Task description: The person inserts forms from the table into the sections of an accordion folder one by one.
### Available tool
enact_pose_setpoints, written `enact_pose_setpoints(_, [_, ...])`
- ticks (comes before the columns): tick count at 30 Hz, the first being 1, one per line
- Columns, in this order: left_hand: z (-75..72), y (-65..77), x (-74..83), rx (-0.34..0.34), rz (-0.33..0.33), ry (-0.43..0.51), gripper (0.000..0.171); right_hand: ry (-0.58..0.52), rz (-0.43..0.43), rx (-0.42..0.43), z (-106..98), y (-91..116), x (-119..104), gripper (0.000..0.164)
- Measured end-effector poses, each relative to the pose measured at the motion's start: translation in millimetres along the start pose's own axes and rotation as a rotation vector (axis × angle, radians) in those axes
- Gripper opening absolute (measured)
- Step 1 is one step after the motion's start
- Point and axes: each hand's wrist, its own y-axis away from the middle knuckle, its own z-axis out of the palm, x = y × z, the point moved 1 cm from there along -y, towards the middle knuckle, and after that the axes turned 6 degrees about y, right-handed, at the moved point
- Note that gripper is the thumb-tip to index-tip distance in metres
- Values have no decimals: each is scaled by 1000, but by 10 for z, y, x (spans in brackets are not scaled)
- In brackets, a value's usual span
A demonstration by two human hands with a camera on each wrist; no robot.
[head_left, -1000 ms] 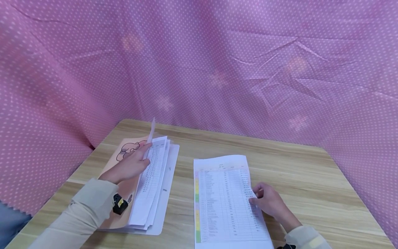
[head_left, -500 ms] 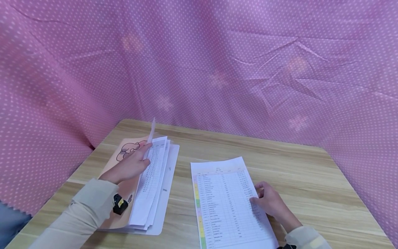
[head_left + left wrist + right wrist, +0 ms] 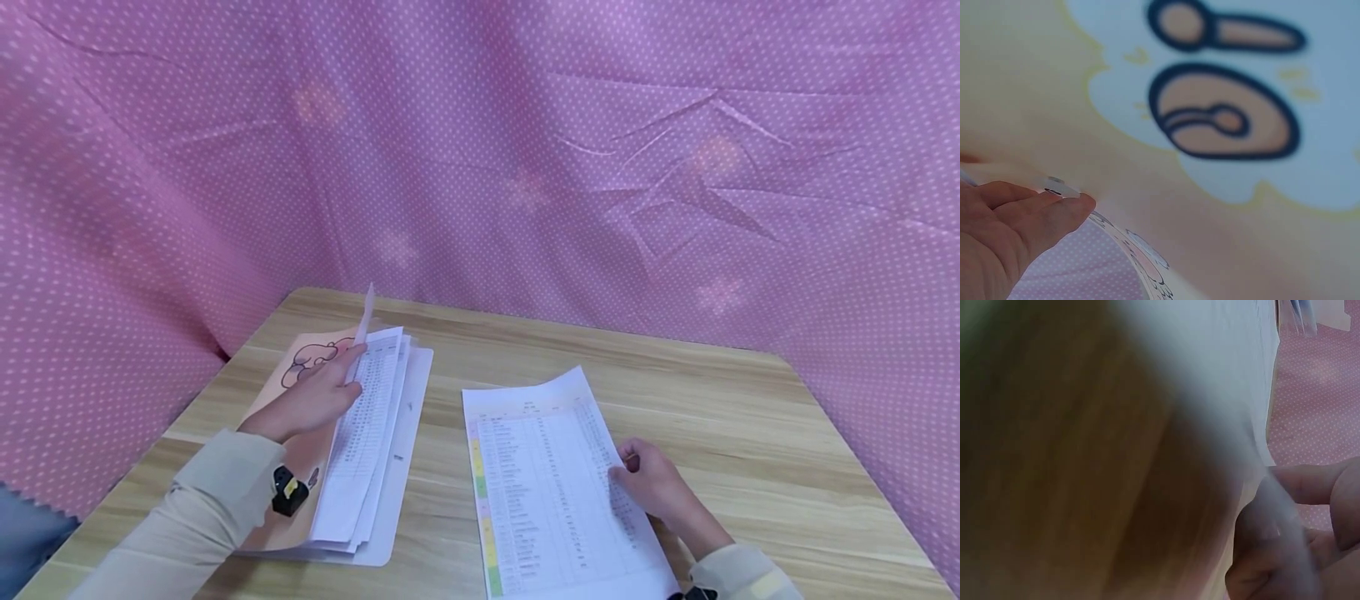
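On the left of the head view lies a partly lifted folder with a peach cartoon cover (image 3: 309, 360). My left hand (image 3: 311, 404) pinches the cover near its upper free edge; the left wrist view shows thumb and finger on that edge. White printed pages (image 3: 363, 450) show beneath the cover. Right of the folder, a printed table sheet (image 3: 547, 492) with coloured cells down its left side is tilted up off the table. My right hand (image 3: 660, 487) grips its right edge, thumb on top. The right wrist view has the sheet (image 3: 1225, 381) as a blurred edge between thumb and fingers.
Both papers are on a light wood table (image 3: 750, 433). A pink dotted cloth (image 3: 480, 167) hangs behind and around it. A small black device (image 3: 288, 492) sits on my left wrist. At the far left edge is some blue fabric (image 3: 30, 533).
The sheet in my right hand has shifted and flexed: its upper right corner has swung left and lifted slightly. My left hand and the folder have hardly moved.
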Motion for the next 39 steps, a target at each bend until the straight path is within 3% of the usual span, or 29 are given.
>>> enact_pose_setpoints(11, [-17,8,11,-9,-4,18,64,-227,-45,-18,-5,0,-67,12])
enact_pose_setpoints(26, [-24,27,33,-7,-9,39,64,-297,-25,45,-20,-41,-105,23])
enact_pose_setpoints(39, [-11,30,11,-18,-15,79,63,-381,-8,44,-19,-67,-130,26])
